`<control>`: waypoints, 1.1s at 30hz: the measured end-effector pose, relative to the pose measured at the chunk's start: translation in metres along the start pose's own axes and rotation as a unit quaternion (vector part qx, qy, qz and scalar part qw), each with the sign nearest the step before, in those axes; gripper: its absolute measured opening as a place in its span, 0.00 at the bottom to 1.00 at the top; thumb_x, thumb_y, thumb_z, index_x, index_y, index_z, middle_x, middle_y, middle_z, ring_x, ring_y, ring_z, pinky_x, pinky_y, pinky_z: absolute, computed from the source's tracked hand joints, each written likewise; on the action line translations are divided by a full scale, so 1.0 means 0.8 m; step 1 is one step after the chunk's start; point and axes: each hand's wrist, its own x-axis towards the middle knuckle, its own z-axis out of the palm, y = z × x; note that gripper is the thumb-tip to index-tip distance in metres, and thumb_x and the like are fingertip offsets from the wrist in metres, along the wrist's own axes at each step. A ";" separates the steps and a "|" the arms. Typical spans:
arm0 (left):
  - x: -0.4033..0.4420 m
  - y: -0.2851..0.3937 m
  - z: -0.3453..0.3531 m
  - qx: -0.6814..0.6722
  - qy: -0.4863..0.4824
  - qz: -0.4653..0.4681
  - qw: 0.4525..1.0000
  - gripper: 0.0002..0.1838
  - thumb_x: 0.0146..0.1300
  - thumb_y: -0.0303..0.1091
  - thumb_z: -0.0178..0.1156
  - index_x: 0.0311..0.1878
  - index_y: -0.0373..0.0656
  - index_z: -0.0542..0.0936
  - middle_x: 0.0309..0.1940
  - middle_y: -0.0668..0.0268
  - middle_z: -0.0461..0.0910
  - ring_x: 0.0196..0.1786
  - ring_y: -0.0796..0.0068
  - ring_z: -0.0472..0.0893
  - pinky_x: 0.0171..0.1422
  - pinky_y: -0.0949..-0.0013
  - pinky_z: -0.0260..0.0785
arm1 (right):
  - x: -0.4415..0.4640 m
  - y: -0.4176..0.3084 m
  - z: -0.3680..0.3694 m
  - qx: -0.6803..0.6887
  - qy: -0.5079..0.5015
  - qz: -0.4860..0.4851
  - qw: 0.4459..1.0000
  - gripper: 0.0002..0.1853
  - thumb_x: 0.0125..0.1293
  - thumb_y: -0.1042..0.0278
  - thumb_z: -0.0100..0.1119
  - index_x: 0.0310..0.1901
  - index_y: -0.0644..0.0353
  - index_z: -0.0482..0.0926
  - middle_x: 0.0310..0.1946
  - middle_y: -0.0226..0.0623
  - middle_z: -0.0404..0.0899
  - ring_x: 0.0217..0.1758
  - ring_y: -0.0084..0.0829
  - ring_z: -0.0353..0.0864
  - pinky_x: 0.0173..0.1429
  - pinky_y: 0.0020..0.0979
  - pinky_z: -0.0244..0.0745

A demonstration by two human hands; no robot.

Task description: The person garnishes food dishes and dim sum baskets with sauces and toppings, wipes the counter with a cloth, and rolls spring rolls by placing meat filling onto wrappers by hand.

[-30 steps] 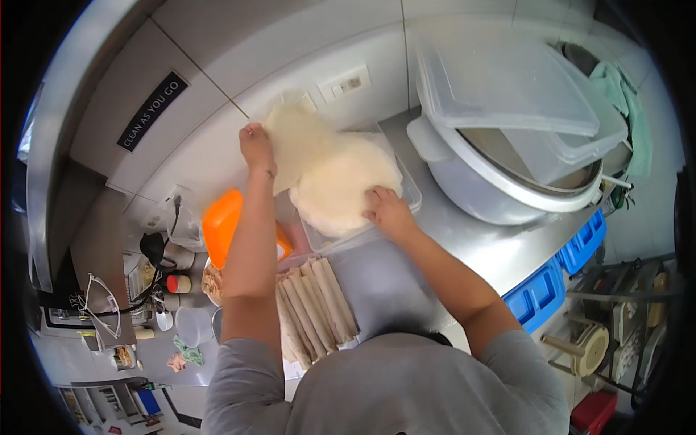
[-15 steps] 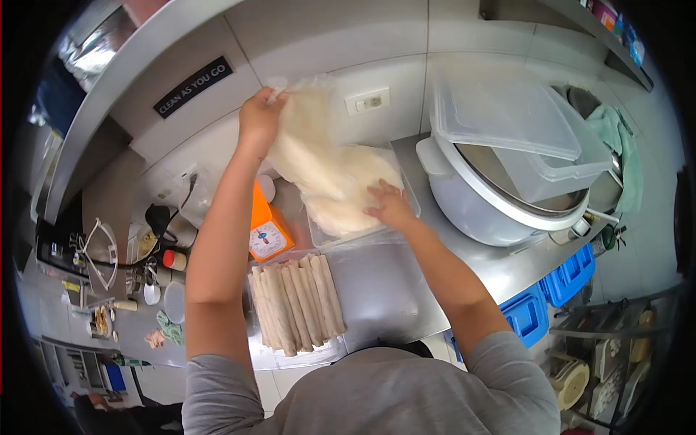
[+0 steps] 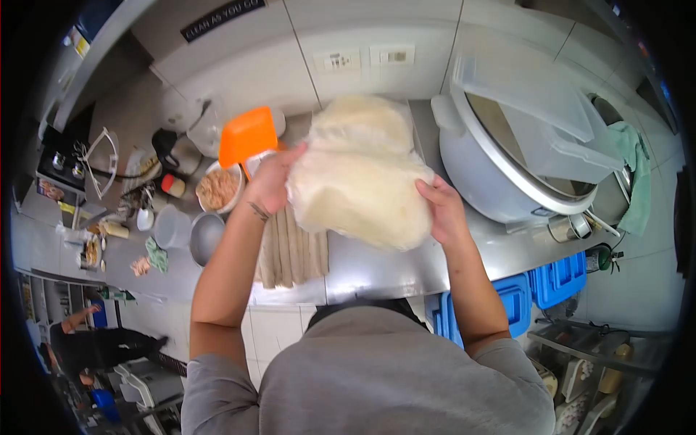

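A wide, pale stack of thin wrapper sheets (image 3: 362,196) hangs between my hands above the steel counter. My left hand (image 3: 272,185) grips its left edge, and my right hand (image 3: 444,210) grips the right edge with the thumb on top. Behind it lies another pale, rounded portion (image 3: 362,123), over the place of the clear tray; whether the two are joined I cannot tell. Long rolled wrappers (image 3: 293,250) lie side by side below my left hand. An orange scale (image 3: 249,136) stands to the left, beside a bowl of pinkish filling (image 3: 219,188).
At the right stands a large round cooker (image 3: 500,170) with clear plastic containers (image 3: 565,145) on it. A metal bowl (image 3: 207,238) and a clear tub (image 3: 172,227) are at the left. Blue lids (image 3: 558,279) sit below the counter. A person in dark clothes (image 3: 101,348) is far off at the lower left.
The sheet stack has come toward me, and my left hand has lowered with its edge. My right hand has moved from lying on the stack to gripping its right edge. The view has shifted.
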 end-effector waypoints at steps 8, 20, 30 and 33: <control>0.049 -0.285 -0.073 0.173 0.142 -0.024 0.974 0.24 0.66 0.36 0.60 0.61 0.35 0.71 0.48 0.59 0.79 0.50 0.65 0.80 0.56 0.65 0.72 | -0.032 0.134 -0.154 -0.246 0.161 0.065 0.954 0.15 0.58 0.79 0.61 0.49 0.67 0.77 0.34 0.36 0.81 0.32 0.24 0.78 0.38 0.25 0.73; 0.009 -0.311 -0.005 -0.095 0.043 -0.127 0.986 0.17 0.64 0.33 0.59 0.53 0.37 0.72 0.44 0.61 0.79 0.47 0.71 0.80 0.51 0.69 0.73 | -0.068 0.138 -0.078 -0.398 0.094 -0.025 0.912 0.11 0.55 0.69 0.69 0.37 0.64 0.82 0.32 0.34 0.79 0.34 0.24 0.77 0.41 0.25 0.74; -0.023 -0.313 0.006 0.039 0.062 -0.085 0.994 0.11 0.62 0.25 0.61 0.47 0.41 0.75 0.41 0.66 0.80 0.44 0.77 0.80 0.52 0.72 0.74 | -0.084 0.146 -0.093 -0.464 0.018 0.059 0.884 0.17 0.51 0.70 0.70 0.43 0.62 0.79 0.44 0.42 0.80 0.41 0.33 0.81 0.46 0.31 0.76; -0.025 -0.308 0.005 0.070 0.084 -0.087 0.990 0.08 0.63 0.27 0.62 0.44 0.42 0.75 0.36 0.66 0.81 0.38 0.77 0.81 0.47 0.71 0.77 | -0.088 0.136 -0.087 -0.444 0.008 0.056 0.894 0.20 0.54 0.71 0.67 0.50 0.61 0.77 0.43 0.42 0.81 0.41 0.33 0.81 0.47 0.31 0.76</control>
